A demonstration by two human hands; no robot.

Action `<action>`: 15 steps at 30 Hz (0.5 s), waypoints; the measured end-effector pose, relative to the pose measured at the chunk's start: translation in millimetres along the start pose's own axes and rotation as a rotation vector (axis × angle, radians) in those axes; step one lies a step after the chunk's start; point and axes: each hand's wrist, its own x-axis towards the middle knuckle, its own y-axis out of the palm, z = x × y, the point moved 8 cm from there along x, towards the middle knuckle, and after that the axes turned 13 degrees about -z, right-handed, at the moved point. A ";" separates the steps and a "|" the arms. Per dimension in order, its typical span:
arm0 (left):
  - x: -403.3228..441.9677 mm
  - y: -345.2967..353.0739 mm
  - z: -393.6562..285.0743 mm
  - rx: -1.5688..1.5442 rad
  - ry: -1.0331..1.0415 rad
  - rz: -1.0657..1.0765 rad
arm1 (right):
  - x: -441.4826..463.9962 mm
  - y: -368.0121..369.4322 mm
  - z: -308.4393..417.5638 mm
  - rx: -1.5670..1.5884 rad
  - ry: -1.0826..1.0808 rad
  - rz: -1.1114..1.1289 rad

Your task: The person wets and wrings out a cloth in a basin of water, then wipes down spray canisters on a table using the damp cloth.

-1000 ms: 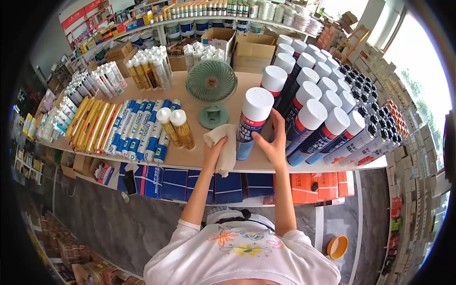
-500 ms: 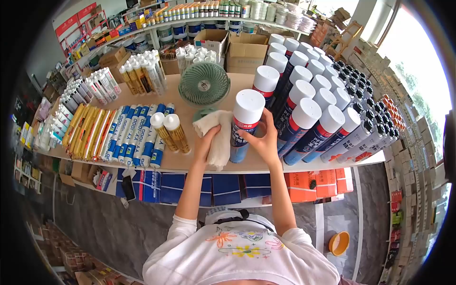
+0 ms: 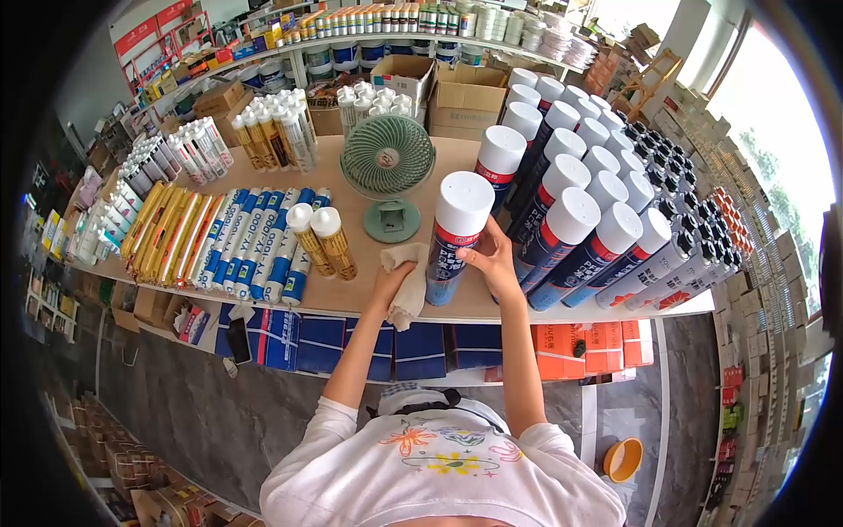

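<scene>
My left hand (image 3: 392, 283) is closed on a cream cloth (image 3: 409, 297) beside the front edge of the table (image 3: 351, 299). Just right of it stands a spray can (image 3: 457, 237) with a white cap, a red band and a dark blue label. My right hand (image 3: 493, 261) grips this can from its right side, thumb across the front. Whether the cloth touches the can is hard to make out. Behind the cloth is a green desk fan (image 3: 387, 158) on a round base. Rows of similar white-capped cans (image 3: 571, 215) stand close to my right hand.
Two gold-labelled sealant cartridges (image 3: 329, 241) stand left of the cloth. Blue-white foil tubes (image 3: 255, 241) and yellow ones (image 3: 167, 233) lie farther left. Black-capped cans (image 3: 676, 250) fill the table's right end. Blue boxes (image 3: 421, 351) and orange boxes (image 3: 562, 350) sit below.
My left hand and the cloth have moved down toward the table's front edge, and the fan's base now shows. The right hand still holds the can, with the whole view shifted slightly.
</scene>
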 end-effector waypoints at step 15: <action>-31.2 29.2 -62.6 -0.410 0.131 0.023 | -2.8 2.8 -4.1 0.039 0.015 -0.013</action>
